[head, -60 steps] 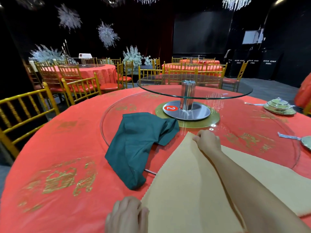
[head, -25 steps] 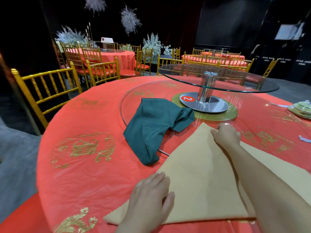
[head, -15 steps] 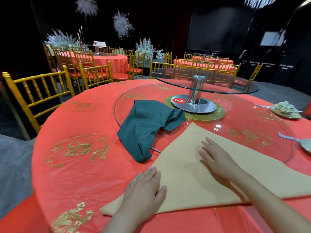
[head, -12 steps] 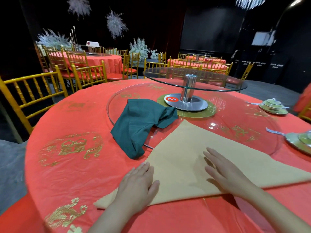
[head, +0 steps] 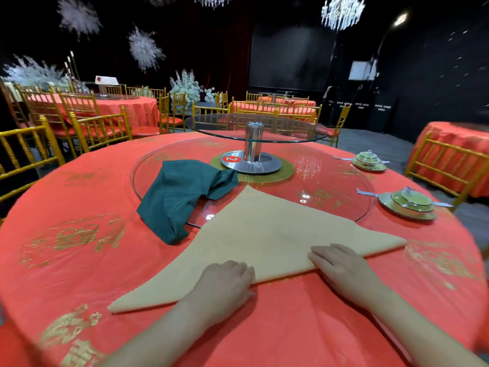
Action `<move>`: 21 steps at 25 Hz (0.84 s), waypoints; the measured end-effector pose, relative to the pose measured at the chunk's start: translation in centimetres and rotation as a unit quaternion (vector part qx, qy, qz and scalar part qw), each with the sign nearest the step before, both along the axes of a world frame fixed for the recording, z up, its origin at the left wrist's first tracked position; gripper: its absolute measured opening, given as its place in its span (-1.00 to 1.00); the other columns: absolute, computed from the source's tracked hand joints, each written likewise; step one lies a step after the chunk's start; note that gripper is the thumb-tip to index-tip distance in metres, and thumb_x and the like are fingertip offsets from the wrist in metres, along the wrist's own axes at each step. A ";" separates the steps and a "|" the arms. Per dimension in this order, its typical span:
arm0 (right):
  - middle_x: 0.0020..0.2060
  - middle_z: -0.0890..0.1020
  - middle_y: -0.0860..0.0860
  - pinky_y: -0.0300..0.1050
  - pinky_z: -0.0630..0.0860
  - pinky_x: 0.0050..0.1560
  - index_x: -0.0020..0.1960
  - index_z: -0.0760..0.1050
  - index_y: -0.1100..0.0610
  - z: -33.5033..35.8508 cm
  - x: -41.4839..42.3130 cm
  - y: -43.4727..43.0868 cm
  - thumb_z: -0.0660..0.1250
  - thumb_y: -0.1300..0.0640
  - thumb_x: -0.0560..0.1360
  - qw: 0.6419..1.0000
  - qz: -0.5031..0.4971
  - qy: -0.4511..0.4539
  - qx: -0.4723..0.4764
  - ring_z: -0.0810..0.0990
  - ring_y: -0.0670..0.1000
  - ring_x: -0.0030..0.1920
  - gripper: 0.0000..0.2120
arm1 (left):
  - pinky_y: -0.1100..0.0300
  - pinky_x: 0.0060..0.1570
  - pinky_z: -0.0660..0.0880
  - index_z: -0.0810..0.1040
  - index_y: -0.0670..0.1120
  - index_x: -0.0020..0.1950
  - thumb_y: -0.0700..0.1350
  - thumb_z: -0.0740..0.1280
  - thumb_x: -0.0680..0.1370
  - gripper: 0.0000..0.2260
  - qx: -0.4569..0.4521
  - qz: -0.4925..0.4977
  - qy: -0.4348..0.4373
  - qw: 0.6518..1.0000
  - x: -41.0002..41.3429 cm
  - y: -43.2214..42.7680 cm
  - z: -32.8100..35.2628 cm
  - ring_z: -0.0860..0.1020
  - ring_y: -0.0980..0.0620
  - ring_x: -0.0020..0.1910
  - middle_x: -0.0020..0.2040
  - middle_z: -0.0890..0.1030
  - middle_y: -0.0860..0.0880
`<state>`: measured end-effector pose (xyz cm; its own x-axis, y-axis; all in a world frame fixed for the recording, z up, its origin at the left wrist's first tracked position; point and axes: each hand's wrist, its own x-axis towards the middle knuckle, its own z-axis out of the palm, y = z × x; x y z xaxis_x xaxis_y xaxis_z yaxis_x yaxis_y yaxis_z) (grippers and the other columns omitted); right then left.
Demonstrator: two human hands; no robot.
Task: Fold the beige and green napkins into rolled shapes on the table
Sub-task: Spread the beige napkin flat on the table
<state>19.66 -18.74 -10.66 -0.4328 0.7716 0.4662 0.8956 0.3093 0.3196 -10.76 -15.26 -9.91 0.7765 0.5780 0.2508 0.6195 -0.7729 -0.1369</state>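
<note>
Head view: the beige napkin (head: 264,234), folded into a triangle, lies on the red tablecloth (head: 79,260), its tip over the glass turntable (head: 330,181). It looks soft, light and limp, so it is probably best taken along the near folded edge. The left hand (head: 225,282) and right hand (head: 341,268) rest flat there, grasping nothing; half a second ago they lay farther up the cloth. The green napkin (head: 180,194) stays crumpled beside it.

The beige napkin (head: 264,234) lies flat on the red desk (head: 79,260), folded into a wide triangle. Its long folded edge faces the person and its tip points away, reaching onto the glass turntable (head: 330,181). The green napkin (head: 180,192) is a rumpled heap left of that tip, half on the glass, half on the cloth, just beside the beige one's left edge.
</note>
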 end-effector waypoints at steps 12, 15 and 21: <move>-0.39 0.63 -0.05 -0.05 0.35 0.07 -0.31 0.58 0.08 0.2 0.9 -5.0 0.15 0.16 0.26 0.997 -0.064 -0.022 0.046 0.64 0.02 -0.29 -0.78 | 0.25 -0.70 0.16 0.40 0.01 -0.43 -0.12 0.60 -0.05 -0.60 0.061 0.016 0.090 0.994 -4.3 0.1 -0.6 0.41 0.09 -0.59 -0.51 0.40 0.07; -0.34 0.65 -0.07 -0.05 0.37 0.07 -0.26 0.60 0.08 0.2 0.7 -8.0 0.15 0.14 0.30 0.996 -0.070 0.002 0.061 0.66 0.00 -0.25 -0.76 | 0.22 -0.68 0.23 0.38 0.01 -0.38 -0.13 0.57 0.07 -0.64 0.082 -0.019 0.041 0.996 -5.0 -1.4 -1.4 0.44 0.09 -0.53 -0.46 0.41 0.09; -0.32 0.67 -0.06 -0.09 0.57 -0.12 -0.28 0.62 0.04 -0.3 -1.6 -11.8 0.03 -0.03 0.53 0.989 -0.141 0.051 -0.011 0.67 -0.01 -0.27 -0.57 | 0.20 -0.51 0.46 0.49 0.01 -0.16 0.14 0.14 0.44 -0.75 0.020 0.031 -0.035 0.999 -4.9 -4.0 -1.8 0.59 0.04 -0.31 -0.26 0.56 0.06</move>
<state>18.05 -30.55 -10.98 -0.1514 0.8655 0.4775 0.9745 0.0496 0.2190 -15.64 -19.29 -11.68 0.7198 0.6125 0.3268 0.6746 -0.7282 -0.1210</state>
